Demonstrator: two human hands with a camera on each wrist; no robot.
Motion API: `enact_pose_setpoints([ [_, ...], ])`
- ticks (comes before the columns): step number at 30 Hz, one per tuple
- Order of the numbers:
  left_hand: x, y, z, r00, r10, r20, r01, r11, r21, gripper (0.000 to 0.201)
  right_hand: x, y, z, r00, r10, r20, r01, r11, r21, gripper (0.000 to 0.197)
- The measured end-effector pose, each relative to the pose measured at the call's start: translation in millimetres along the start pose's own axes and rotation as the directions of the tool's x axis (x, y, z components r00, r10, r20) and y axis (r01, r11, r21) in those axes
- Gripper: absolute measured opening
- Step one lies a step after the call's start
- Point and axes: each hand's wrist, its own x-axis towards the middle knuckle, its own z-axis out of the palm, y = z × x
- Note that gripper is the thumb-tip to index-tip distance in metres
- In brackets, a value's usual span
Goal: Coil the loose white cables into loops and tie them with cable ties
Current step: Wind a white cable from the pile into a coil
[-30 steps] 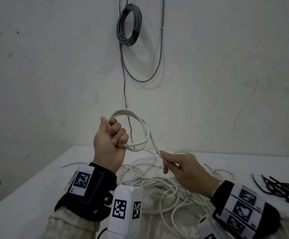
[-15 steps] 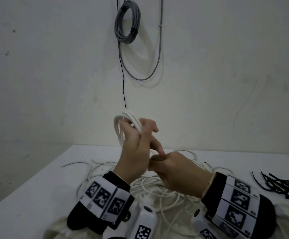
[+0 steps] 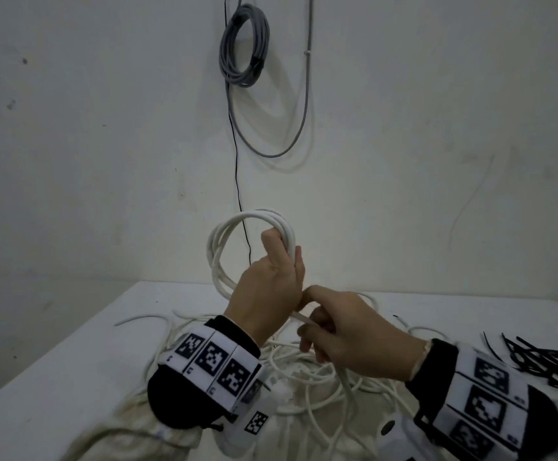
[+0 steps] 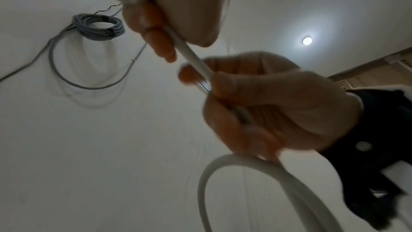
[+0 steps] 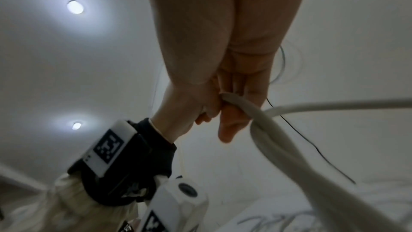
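White wall fills most of what I see, with a grey coiled cable (image 3: 244, 44) hanging on it and a white counter (image 3: 54, 367) below. I have the left hand (image 3: 267, 287) raised above the counter, its fingers curled round one side of the white coil (image 3: 237, 224), which stands upright like a hoop with its open face toward me. The right hand (image 3: 354, 341) sits just below and to the right of the left one, touching it, and pinches the running strand (image 4: 196, 59) where it leaves the left grip; in the left wrist view that strand runs straight and slanted from the left fingers down into the right fist. Behind the right hand the strand drops toward me and down into the loose tangle of white cable (image 3: 304, 371) on the counter beneath both hands. So both hands are closed on the same cable, close together, left on the loops, right on the feed. I judge the next turn depends on this: the slack lies below and on the right-hand side, so the right hand is the one to draw it up and over while the left only holds. The black cable ties (image 3: 537, 361) lie well apart at the right edge, untouched, nearer the right hand.
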Motion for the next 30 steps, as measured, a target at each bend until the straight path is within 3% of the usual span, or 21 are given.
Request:
enact_pose_setpoints([
  [2, 3, -3, -5, 1.0, 0.009, 0.008, -0.009, 0.997, 0.082, 0.017, -5, 0, 1, 0.991, 0.093, 0.096, -0.104, 0.988, 0.113, 0.009],
  [4, 2, -7, -7, 0.998, -0.003, 0.057, -0.008, 0.98, 0.197, 0.017, -8, 5, 2, 0.991, 0.087, 0.098, -0.097, 0.99, 0.102, 0.015],
  [6, -1, -5, -5, 0.984, -0.089, 0.153, 0.052, 0.971, 0.232, 0.021, -6, 10, 3, 0.998, -0.059, -0.018, 0.057, 0.996, -0.062, 0.018],
  [7, -3, -4, -4, 0.963, -0.143, 0.228, 0.087, 0.967, 0.238, 0.023, -3, 14, 3, 0.976, -0.194, -0.095, 0.175, 0.968, -0.181, 0.019],
  [9, -6, -1, -4, 0.913, -0.196, 0.356, 0.131, 0.971, 0.198, 0.026, 0, 19, -1, 0.893, -0.433, -0.122, 0.357, 0.848, -0.391, 0.015],
  [11, -7, 1, -8, 0.853, -0.215, 0.475, 0.207, 0.976, 0.069, 0.025, 1, 24, -10, 0.838, -0.544, -0.051, 0.438, 0.724, -0.532, 0.012],
  [14, -7, 0, -16, 0.749, -0.176, 0.639, 0.185, 0.981, 0.053, 0.024, 1, 32, -17, 0.765, -0.64, 0.068, 0.47, 0.483, -0.739, 0.021],
  [16, -6, 0, -21, 0.674, -0.162, 0.721, 0.111, 0.987, 0.118, 0.024, 4, 37, -18, 0.705, -0.692, 0.156, 0.514, 0.347, -0.784, 0.014],
  [18, -3, -3, -29, 0.636, -0.17, 0.753, 0.056, 0.983, 0.174, 0.025, 11, 44, -18, 0.664, -0.709, 0.237, 0.534, 0.229, -0.814, 0.005],
  [20, 0, -5, -37, 0.614, -0.183, 0.768, -0.009, 0.971, 0.239, 0.031, 21, 52, -25, 0.684, -0.685, 0.251, 0.498, 0.187, -0.847, 0.02],
  [22, -1, -4, -45, 0.57, -0.198, 0.798, -0.108, 0.944, 0.312, 0.038, 31, 54, -37, 0.736, -0.653, 0.178, 0.415, 0.227, -0.881, 0.02],
  [25, -3, -2, -52, 0.494, -0.225, 0.84, -0.244, 0.892, 0.382, 0.036, 44, 60, -49, 0.745, -0.642, 0.181, 0.384, 0.191, -0.903, 0.026],
  [28, -3, -13, -64, 0.49, -0.255, 0.834, -0.25, 0.875, 0.414, 0.028, 50, 66, -67, 0.708, -0.679, 0.193, 0.394, 0.154, -0.906, 0.018],
  [30, -7, -31, -77, 0.5, -0.301, 0.812, -0.259, 0.843, 0.472, 0.031, 47, 72, -86, 0.702, -0.693, 0.161, 0.331, 0.118, -0.936, 0.017],
])
